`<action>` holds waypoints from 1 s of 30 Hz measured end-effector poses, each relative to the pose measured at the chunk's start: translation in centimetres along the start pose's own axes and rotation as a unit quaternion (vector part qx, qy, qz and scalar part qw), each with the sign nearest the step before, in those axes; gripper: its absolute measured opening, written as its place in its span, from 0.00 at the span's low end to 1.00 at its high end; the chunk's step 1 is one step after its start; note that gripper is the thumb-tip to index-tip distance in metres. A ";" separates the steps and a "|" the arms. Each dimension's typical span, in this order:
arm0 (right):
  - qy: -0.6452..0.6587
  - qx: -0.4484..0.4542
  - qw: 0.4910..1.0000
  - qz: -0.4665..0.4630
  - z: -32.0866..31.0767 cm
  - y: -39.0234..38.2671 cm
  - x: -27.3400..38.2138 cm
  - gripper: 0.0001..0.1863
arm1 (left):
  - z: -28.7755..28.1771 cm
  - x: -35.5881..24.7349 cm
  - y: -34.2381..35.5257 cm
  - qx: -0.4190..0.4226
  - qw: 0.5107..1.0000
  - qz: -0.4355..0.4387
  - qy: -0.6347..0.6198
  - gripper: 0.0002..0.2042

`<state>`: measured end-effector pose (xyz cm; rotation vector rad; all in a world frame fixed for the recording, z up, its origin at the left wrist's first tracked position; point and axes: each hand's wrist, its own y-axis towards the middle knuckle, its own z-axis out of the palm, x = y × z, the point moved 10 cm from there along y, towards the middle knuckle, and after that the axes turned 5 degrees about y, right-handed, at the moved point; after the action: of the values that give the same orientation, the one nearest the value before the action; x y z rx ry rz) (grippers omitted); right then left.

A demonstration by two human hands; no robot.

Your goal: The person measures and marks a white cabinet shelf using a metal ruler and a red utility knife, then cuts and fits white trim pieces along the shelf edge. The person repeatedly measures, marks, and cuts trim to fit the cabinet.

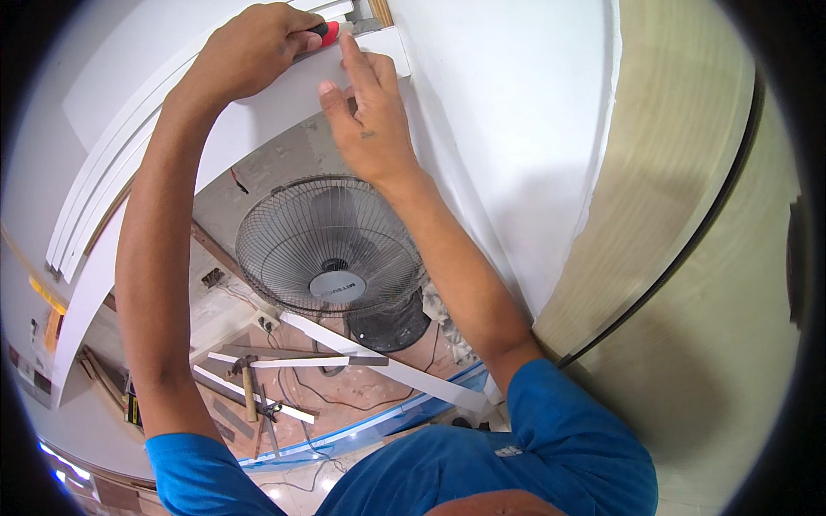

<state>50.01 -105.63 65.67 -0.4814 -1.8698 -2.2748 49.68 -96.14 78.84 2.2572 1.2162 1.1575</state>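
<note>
At the top of the head view, my left hand (249, 52) is closed around a tool with a red-and-black handle (327, 33). The tool's working end is small and partly hidden, so its exact kind cannot be made out. My right hand (370, 120) is beside it, index finger pointing up near the tool's tip and thumb held apart; nothing shows in its grasp. Both hands are at the upper end of a white board (258, 129), where it meets the white wall panel (508, 112). Whether the right fingertip touches the tool is unclear.
A black caged fan (331, 245) stands below, between my forearms. Lower down lie a hammer (249, 391), white trim strips (422, 378), cables and a socket block (265, 323). Stepped white mouldings (112, 189) run along the left; a wood-grain panel (662, 172) curves at the right.
</note>
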 end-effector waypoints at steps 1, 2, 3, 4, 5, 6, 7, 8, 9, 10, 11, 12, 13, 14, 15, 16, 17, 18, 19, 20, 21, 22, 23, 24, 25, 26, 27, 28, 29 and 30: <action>-0.004 0.003 1.000 0.007 0.1 0.0 -0.1 0.35 | -0.1 -0.2 0.1 -0.005 1.000 0.012 0.008 0.17; -0.007 0.006 1.000 0.015 0.2 0.0 -0.2 0.35 | 0.2 0.0 0.2 0.004 1.000 0.007 -0.003 0.17; -0.009 0.008 1.000 0.022 0.3 0.0 -0.3 0.35 | 0.4 0.1 0.3 0.013 1.000 0.003 -0.013 0.17; -0.012 0.011 0.999 0.028 0.4 0.0 -0.4 0.34 | 0.6 0.2 0.5 0.020 1.000 0.000 -0.024 0.17; -0.014 0.014 0.999 0.034 0.5 0.0 -0.4 0.34 | 0.6 0.1 0.7 0.016 1.000 0.001 -0.003 0.17; -0.021 0.013 0.999 0.033 0.6 0.0 -0.3 0.34 | 0.7 -0.1 0.8 0.012 1.000 0.003 0.016 0.17; -0.027 0.013 0.999 0.030 0.7 0.1 -0.2 0.34 | 0.6 -0.2 0.8 0.007 0.999 0.003 0.036 0.17; -0.033 0.014 0.999 0.026 0.8 0.2 0.0 0.35 | 0.6 -0.3 0.7 0.004 1.000 0.002 0.023 0.17; -0.029 0.014 0.999 0.026 0.8 0.2 0.1 0.35 | 0.4 -0.5 0.6 0.003 1.000 0.002 0.011 0.17; -0.026 0.012 0.999 0.028 0.8 0.2 0.1 0.35 | 0.2 -0.7 0.5 0.003 1.000 0.002 -0.002 0.17; -0.024 0.011 0.999 0.029 0.7 0.1 0.1 0.35 | 0.1 -0.9 0.3 0.007 0.999 -0.006 -0.030 0.17; -0.028 0.012 0.999 0.032 0.6 0.0 0.1 0.35 | 0.1 -1.1 0.1 0.011 0.998 -0.015 -0.058 0.17; -0.032 0.012 0.999 0.035 0.5 -0.1 0.1 0.34 | -0.1 -1.4 -0.1 0.015 0.996 -0.023 -0.085 0.17; -0.035 0.012 0.999 0.038 0.4 -0.2 0.0 0.34 | 0.3 -1.1 -0.2 0.044 0.993 -0.055 -0.091 0.17; -0.035 0.012 0.999 0.037 0.2 -0.4 -0.1 0.34 | 0.6 -0.8 -0.3 0.073 0.989 -0.086 -0.097 0.17; -0.035 0.013 0.999 0.037 0.0 -0.5 -0.1 0.34 | 1.1 -0.5 -0.5 0.103 0.982 -0.118 -0.102 0.17; -0.034 0.013 0.999 0.038 -0.2 -0.7 -0.2 0.33 | 1.0 -0.6 -0.7 0.099 0.981 -0.126 -0.113 0.17; -0.035 -0.001 0.999 0.034 -0.6 -0.7 -0.3 0.33 | 0.9 -0.7 -0.9 0.093 0.979 -0.134 -0.123 0.16; -0.036 -0.014 0.999 0.029 -0.9 -0.8 -0.3 0.33 | 0.9 -0.6 -1.1 0.088 0.977 -0.141 -0.133 0.16; -0.037 -0.027 0.999 0.025 -1.1 -0.8 -0.2 0.32 | -0.1 -1.4 -1.1 0.043 0.992 -0.096 -0.066 0.15; -0.017 -0.040 0.999 0.022 -1.3 -0.9 -0.2 0.31 | -1.1 -2.4 -1.4 -0.004 0.999 -0.050 0.004 0.15; 0.001 -0.054 0.998 0.020 -1.5 -0.9 -0.1 0.30 | -1.8 -3.6 -1.8 -0.051 0.996 -0.002 0.073 0.15; 0.018 -0.063 0.998 0.026 -1.6 -1.0 -0.2 0.29 | -2.0 -4.4 -2.4 -0.078 0.993 0.016 0.085 0.15; 0.019 -0.083 0.996 0.020 -2.1 -0.9 0.0 0.27 | -2.1 -5.2 -3.1 -0.104 0.989 0.033 0.096 0.15; 0.022 -0.100 0.995 0.019 -2.4 -0.8 0.0 0.25 | -2.0 -5.5 -3.8 -0.107 0.988 0.032 0.110 0.15; 0.025 -0.118 0.993 0.020 -2.7 -0.7 0.1 0.23 | -1.6 -5.0 -4.4 -0.095 0.990 -0.014 0.107 0.17; 0.070 -0.114 0.989 0.058 -2.6 -0.6 -0.7 0.22 | -1.1 -4.8 -4.8 -0.079 0.992 -0.041 0.087 0.17; 0.113 -0.109 0.983 0.096 -2.5 -0.4 -1.4 0.21 | -0.6 -4.6 -5.2 -0.063 0.993 -0.069 0.066 0.17; 0.160 -0.105 0.974 0.120 -2.3 -0.3 -1.9 0.21 | -0.7 -4.6 -5.5 -0.075 0.993 -0.074 0.048 0.16; 0.164 -0.104 0.971 0.141 -2.1 -0.3 -2.2 0.21 | -0.4 -5.0 -5.6 -0.066 0.993 -0.068 0.068 0.17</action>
<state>51.68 -107.76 64.30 -0.3441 -1.3254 -2.2046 44.84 -96.92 73.18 1.9954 1.2801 1.3163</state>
